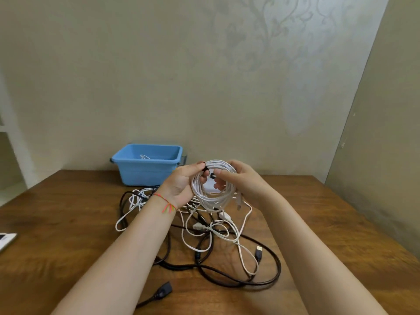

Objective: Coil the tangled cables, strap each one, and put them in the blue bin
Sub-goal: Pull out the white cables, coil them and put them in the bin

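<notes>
**Head view: white coil held over the tangle**

Head view shows both hands raised above the table (68, 223), holding a white coil (212, 189) upright between them.

- Left hand (181, 185): fingers curl round the coil's left side. Thumb and forefinger pinch a black strap (206, 167) at the coil's upper left. A red and green thread band (167, 204) sits on the wrist.
- Right hand (236, 178): fingers curl round the coil's upper right side, fingertips reaching into its centre. A small black piece shows just beside those fingertips; what it is cannot be told.
- Coil ends: two plugs hang from the lower right of the coil.
- Tangle (204, 242): black and white cables lie loose at the table's centre, directly below the coil.
- Bin (147, 164): blue, at the far edge of the table against the wall (159, 76), left of the coil. A white cable (145, 157) lies inside.
- Left edge: a white flat object (6, 239) lies partly out of frame.
</notes>
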The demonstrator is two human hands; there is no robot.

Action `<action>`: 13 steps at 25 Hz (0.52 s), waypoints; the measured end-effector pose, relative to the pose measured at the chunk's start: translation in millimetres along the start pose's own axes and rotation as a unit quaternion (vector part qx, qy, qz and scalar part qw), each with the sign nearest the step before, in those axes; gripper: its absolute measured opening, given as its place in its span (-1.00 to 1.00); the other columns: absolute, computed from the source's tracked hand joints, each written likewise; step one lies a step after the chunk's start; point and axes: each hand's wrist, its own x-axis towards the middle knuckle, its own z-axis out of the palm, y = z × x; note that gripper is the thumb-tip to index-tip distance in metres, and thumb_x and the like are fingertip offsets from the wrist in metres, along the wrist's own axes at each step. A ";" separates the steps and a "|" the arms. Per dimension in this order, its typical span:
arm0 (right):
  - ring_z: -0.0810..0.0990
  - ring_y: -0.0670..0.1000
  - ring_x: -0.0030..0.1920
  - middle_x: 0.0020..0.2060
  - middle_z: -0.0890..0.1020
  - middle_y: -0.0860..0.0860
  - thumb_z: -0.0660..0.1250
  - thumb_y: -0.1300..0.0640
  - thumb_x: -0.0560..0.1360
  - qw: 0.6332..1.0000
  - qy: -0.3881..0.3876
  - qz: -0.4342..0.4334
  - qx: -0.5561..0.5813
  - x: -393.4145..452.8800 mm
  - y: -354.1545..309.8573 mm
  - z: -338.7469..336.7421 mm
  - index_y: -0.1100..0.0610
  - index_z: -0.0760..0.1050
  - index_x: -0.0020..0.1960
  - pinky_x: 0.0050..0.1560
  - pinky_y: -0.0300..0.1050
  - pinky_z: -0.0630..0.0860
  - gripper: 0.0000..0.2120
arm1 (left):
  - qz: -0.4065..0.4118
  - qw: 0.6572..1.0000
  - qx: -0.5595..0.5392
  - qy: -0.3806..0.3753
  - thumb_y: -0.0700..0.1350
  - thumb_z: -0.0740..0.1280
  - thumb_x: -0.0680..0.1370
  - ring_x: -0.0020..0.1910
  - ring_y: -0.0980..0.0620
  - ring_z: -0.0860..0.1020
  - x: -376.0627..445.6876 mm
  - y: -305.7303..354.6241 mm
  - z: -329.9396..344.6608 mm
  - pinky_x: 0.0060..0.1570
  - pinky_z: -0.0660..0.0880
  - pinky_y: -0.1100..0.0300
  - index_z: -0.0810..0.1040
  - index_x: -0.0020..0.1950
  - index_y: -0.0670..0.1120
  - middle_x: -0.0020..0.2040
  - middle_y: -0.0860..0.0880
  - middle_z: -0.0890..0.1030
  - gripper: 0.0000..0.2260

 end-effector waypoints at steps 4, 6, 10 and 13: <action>0.67 0.09 -0.01 0.03 0.64 0.13 0.30 -0.05 0.60 0.999 0.016 0.013 0.049 11.7 6.2 23.1 0.06 0.52 0.24 0.02 0.12 0.65 -0.72 | 0.008 0.987 -0.131 0.098 -0.19 0.21 0.65 -0.47 0.13 0.45 -2.9 16.9 -11.4 -0.28 0.44 0.31 0.51 -0.06 -0.17 -0.32 -0.04 0.51 -0.85; 0.67 0.00 -0.04 0.03 0.63 0.06 0.22 -0.05 0.64 0.998 0.045 0.004 0.040 21.9 5.6 47.0 0.01 0.44 0.30 -0.06 -0.03 0.65 -0.72 | 0.015 0.974 -0.183 0.136 -0.17 0.23 0.64 -0.48 0.12 0.45 0.3 26.5 -25.4 -0.15 0.37 0.27 0.51 -0.07 -0.16 -0.34 -0.03 0.53 -0.86; 0.67 0.01 -0.03 0.04 0.60 -0.07 0.25 -0.05 0.62 0.993 0.102 -0.047 -0.030 66.0 6.7 95.1 -0.11 0.33 0.34 0.06 0.08 0.63 -0.69 | 0.024 0.957 -0.222 0.186 -0.16 0.26 0.64 -0.41 0.12 0.45 10.3 45.6 -54.4 -0.15 0.46 0.25 0.52 -0.06 -0.14 -0.32 -0.03 0.56 -0.89; 0.64 0.01 0.06 0.17 0.56 -0.06 0.35 -0.01 0.57 0.998 0.049 -0.021 0.023 110.1 8.6 116.8 -0.16 0.24 0.42 -0.04 0.04 0.64 -0.51 | 0.042 0.952 -0.214 0.215 -0.13 0.23 0.66 -0.38 0.16 0.42 27.7 75.3 -80.8 -0.25 0.46 0.13 0.48 -0.10 -0.09 -0.26 0.02 0.54 -0.85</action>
